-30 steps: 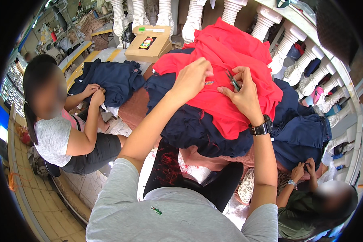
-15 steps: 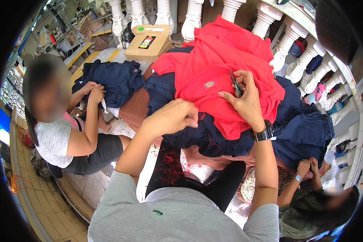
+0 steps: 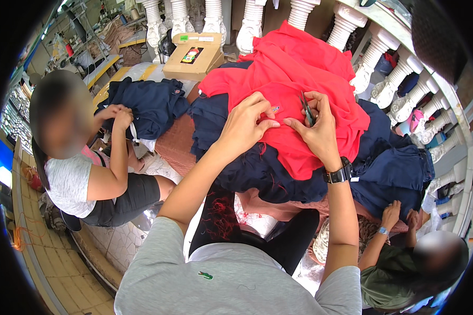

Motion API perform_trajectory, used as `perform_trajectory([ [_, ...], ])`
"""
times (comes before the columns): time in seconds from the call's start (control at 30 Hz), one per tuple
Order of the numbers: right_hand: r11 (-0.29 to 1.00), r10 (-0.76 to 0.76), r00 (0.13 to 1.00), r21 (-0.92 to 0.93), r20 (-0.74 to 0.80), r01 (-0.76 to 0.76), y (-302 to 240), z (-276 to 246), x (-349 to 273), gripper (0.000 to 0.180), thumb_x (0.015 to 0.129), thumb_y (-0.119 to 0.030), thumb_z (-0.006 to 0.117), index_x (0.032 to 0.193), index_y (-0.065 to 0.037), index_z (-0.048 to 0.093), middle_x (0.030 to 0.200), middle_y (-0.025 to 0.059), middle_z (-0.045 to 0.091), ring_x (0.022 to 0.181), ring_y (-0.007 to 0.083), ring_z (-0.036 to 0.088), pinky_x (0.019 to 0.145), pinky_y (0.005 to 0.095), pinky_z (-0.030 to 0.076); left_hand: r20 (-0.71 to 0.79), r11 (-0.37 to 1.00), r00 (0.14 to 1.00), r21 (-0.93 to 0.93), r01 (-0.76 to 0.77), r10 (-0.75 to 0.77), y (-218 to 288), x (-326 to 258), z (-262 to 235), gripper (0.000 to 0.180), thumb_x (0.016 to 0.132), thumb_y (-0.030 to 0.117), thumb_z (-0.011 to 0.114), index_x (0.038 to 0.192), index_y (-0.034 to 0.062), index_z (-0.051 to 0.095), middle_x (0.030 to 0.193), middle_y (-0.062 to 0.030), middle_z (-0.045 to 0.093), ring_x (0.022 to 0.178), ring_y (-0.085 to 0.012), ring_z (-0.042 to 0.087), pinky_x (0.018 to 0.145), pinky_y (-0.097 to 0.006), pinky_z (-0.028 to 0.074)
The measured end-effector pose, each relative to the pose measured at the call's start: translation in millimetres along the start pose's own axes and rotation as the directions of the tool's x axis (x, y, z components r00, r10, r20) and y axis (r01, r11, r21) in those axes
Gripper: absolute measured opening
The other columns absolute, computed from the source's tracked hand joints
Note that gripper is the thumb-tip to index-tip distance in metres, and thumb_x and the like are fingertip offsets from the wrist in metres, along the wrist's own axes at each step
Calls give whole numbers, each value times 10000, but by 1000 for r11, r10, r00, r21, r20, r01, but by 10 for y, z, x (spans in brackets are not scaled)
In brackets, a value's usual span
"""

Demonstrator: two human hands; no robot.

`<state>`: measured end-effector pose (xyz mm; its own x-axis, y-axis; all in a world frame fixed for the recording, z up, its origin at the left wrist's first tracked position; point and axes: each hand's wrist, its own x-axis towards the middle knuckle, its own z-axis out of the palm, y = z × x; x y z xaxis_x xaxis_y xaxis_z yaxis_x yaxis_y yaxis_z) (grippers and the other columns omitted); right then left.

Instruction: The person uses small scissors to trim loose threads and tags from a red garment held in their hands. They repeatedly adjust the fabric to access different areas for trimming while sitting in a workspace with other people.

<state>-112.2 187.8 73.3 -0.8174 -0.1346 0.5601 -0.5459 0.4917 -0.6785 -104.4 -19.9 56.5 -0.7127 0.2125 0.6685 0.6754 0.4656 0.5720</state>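
Observation:
A red garment [image 3: 294,79] lies spread over a heap of navy garments [image 3: 247,163] in front of me. My left hand [image 3: 245,123] pinches the red cloth beside a small embroidered patch [image 3: 275,109]. My right hand [image 3: 315,128] holds small dark thread snips [image 3: 306,107] with the blades pointing up, right next to that patch. A black watch [image 3: 339,175] is on my right wrist. The two hands are almost touching over the cloth.
A person at the left handles a navy garment [image 3: 147,105]. Another person at the lower right has a hand [image 3: 390,214] on the navy pile [image 3: 394,168]. A cardboard box [image 3: 192,55] sits behind the heap. White balusters [image 3: 373,58] curve along the back and right.
My left hand dropped back toward me, then came forward again onto the red garment and now pinches it by the patch. My right hand stays on the cloth with the snips.

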Motion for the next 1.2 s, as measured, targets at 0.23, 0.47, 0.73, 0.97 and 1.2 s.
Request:
perform_trajectory([
  [0.23, 999, -25, 999, 25, -30, 26, 32, 8, -44, 660, 696, -122, 926, 1206, -30, 519, 872, 33, 528, 672, 119, 447, 601, 279, 432, 119, 942, 963, -210, 262, -241, -27, -28, -262, 155, 807, 29, 806, 843, -19, 664, 760, -47, 662, 667, -82, 610, 622, -260, 505],
  [0.47, 999, -33, 999, 41, -36, 35, 53, 34, -68, 613, 716, -111, 913, 1191, -33, 533, 896, 34, 558, 687, 115, 457, 624, 275, 445, -3, 854, 915, -359, 375, -403, -70, -124, -218, 88, 894, 4, 736, 911, -14, 652, 812, -49, 689, 712, -99, 655, 665, -240, 546],
  [0.73, 980, -109, 993, 165, -50, 116, 232, 90, -63, 424, 762, -101, 875, 1100, -20, 632, 807, 25, 612, 675, 98, 498, 611, 271, 444, 64, 740, 884, -521, 426, -464, -150, -236, -289, 91, 932, 35, 711, 962, -7, 637, 844, -35, 669, 757, -86, 659, 676, -236, 555],
  [0.97, 979, -133, 989, -145, 70, 142, -145, 133, -113, 220, 789, -59, 776, 1001, -106, 741, 712, 89, 672, 547, 179, 557, 543, 300, 433, -64, 936, 946, -180, 301, -317, -22, -273, -111, 198, 849, 103, 813, 933, 12, 658, 802, 3, 597, 675, -44, 533, 596, -212, 453],
  [1.2, 989, -119, 992, -87, 29, 122, -101, 161, -146, 178, 795, -26, 750, 953, -107, 763, 766, 106, 700, 556, 199, 582, 530, 313, 423, -84, 949, 949, -118, 293, -304, 23, -296, -20, 181, 889, 110, 767, 935, -27, 657, 824, -30, 647, 701, -75, 571, 634, -239, 478],
])
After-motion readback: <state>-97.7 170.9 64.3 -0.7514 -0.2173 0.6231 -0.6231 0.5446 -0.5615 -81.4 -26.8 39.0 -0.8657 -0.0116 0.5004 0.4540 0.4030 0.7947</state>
